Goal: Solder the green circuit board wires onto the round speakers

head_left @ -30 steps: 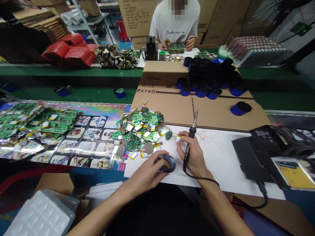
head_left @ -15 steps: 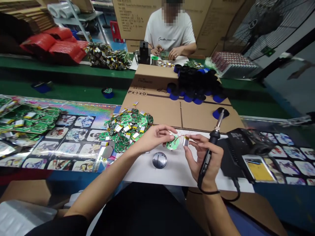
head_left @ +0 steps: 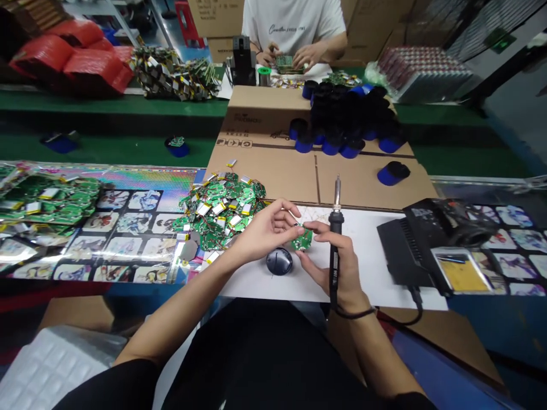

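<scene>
My left hand point(head_left: 271, 230) pinches a small round green circuit board point(head_left: 302, 239) between thumb and fingers, above a white sheet. At the board's right edge are the fingertips of my right hand point(head_left: 342, 265), which also carries a soldering iron point(head_left: 335, 245). The iron's metal tip points up and away from me, its handle lying along the palm. Just below the board, a round dark disc-shaped part point(head_left: 279, 261) rests on the sheet. A heap of circuit boards with silver battery cells point(head_left: 222, 210) lies beside my left hand. No battery shows at the held board.
A black soldering station point(head_left: 401, 250) with a yellow sponge tray point(head_left: 464, 270) stands right. Ahead, many blue and black cups point(head_left: 350, 122) sit on cardboard point(head_left: 265, 176). More boards point(head_left: 47, 202) lie far left. Across the bench, a person in a white shirt point(head_left: 294, 25) handles boards.
My right hand has moved left to the board, and the iron has swung more upright. The silver battery it pinched by the wires is now out of sight. The whole view has shifted slightly.
</scene>
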The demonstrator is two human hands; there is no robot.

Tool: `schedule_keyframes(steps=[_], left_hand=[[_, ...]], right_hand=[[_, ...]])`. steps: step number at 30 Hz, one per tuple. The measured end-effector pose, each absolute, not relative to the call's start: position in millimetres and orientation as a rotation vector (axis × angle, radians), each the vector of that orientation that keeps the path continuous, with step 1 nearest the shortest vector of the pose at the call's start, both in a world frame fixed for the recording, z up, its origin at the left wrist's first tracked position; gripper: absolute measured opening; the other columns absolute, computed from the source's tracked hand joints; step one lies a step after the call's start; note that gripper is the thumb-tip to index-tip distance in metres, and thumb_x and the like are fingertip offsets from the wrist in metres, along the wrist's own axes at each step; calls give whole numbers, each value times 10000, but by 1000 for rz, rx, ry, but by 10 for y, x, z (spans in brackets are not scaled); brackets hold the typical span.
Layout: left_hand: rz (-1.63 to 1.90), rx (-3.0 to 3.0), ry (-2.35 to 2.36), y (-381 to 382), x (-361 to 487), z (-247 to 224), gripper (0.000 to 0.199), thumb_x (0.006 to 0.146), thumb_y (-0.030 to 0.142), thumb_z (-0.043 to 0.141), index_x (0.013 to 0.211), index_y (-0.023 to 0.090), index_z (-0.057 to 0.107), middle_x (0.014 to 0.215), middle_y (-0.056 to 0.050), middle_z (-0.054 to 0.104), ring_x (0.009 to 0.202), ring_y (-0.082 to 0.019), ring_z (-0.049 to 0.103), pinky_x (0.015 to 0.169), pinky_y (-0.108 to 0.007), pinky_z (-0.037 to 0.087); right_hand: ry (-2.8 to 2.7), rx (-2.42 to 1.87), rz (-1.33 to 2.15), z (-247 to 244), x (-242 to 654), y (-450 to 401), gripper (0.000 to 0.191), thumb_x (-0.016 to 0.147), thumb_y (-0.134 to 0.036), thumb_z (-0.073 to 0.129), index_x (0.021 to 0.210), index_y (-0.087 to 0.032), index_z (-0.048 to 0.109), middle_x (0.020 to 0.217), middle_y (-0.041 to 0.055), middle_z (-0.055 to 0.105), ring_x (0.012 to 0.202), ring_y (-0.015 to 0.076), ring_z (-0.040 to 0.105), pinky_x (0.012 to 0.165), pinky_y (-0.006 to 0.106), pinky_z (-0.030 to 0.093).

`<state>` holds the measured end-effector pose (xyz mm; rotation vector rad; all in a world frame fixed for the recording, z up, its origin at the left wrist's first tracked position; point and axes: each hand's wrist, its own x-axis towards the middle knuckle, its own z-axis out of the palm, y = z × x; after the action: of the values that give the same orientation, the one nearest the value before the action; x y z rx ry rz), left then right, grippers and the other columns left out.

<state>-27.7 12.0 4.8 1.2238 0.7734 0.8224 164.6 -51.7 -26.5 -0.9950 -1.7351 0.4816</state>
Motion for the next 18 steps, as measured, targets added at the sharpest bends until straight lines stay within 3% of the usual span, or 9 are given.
schedule_keyframes(steps=[3, 5, 7, 10, 13, 15, 16, 18], left_hand=[[817, 1349, 822, 57, -452, 80, 271, 991, 315, 721, 1199, 220, 575, 968, -23, 724, 865, -148, 735, 753, -257, 603], [752, 1580, 855, -12, -637, 121, 222, 1036, 245, 621, 1257, 245, 613, 1217, -77, 749, 1153, -200, 744, 979, -338, 615], [569, 1820, 824, -99, -805, 137, 345, 999, 140, 597, 1309, 280, 656, 1497, -84, 660, 1438, -245, 617, 1188, -412, 530], [280, 1952, 716, -218, -908, 92, 579, 910, 44, 635, 1420, 319, 643, 1703, -65, 483, 1579, -274, 484, 1292, -444, 442], [305, 1935, 788, -281, -919, 77, 553, 932, 93, 669, 1431, 329, 649, 1722, -72, 454, 1583, -282, 478, 1304, -453, 428], [438, 1843, 903, -329, -1002, 140, 452, 941, 194, 727, 1368, 339, 701, 1633, -73, 560, 1528, -289, 538, 1272, -452, 467], [481, 1728, 928, -375, -1071, 182, 399, 929, 257, 767, 1316, 344, 735, 1543, -74, 638, 1467, -293, 593, 1222, -443, 516], [464, 1345, 822, -532, -1210, 245, 273, 872, 396, 849, 1137, 355, 802, 1194, -56, 793, 1167, -277, 755, 954, -381, 656]], right_hand=[[-1695, -1016, 543, -245, 1670, -589, 498, 891, -149, 814, 1270, -297, 527, 1331, 104, 728, 1273, 271, 730, 1048, 508, 636], [-1634, -1059, 570, -261, 1716, -653, 500, 878, -160, 828, 1254, -293, 526, 1295, 101, 728, 1243, 265, 729, 1058, 510, 623], [-1574, -1112, 580, -308, 1768, -712, 499, 869, -173, 837, 1240, -291, 525, 1262, 95, 720, 1213, 260, 726, 1069, 521, 612], [-1474, -1160, 592, -408, 1812, -769, 481, 861, -179, 835, 1213, -284, 525, 1215, 85, 698, 1185, 251, 722, 1053, 504, 618], [-1365, -1168, 612, -475, 1806, -796, 452, 864, -183, 823, 1186, -282, 522, 1175, 73, 681, 1170, 245, 725, 1032, 481, 634], [-1328, -1165, 621, -486, 1805, -813, 446, 864, -183, 821, 1179, -281, 522, 1179, 73, 681, 1173, 244, 722, 1040, 484, 630], [-1321, -1164, 624, -485, 1811, -821, 450, 861, -180, 823, 1179, -281, 522, 1188, 75, 684, 1175, 244, 720, 1049, 488, 624], [-1315, -1169, 623, -483, 1836, -830, 463, 852, -180, 833, 1180, -280, 521, 1199, 78, 690, 1178, 246, 718, 1058, 496, 615]])
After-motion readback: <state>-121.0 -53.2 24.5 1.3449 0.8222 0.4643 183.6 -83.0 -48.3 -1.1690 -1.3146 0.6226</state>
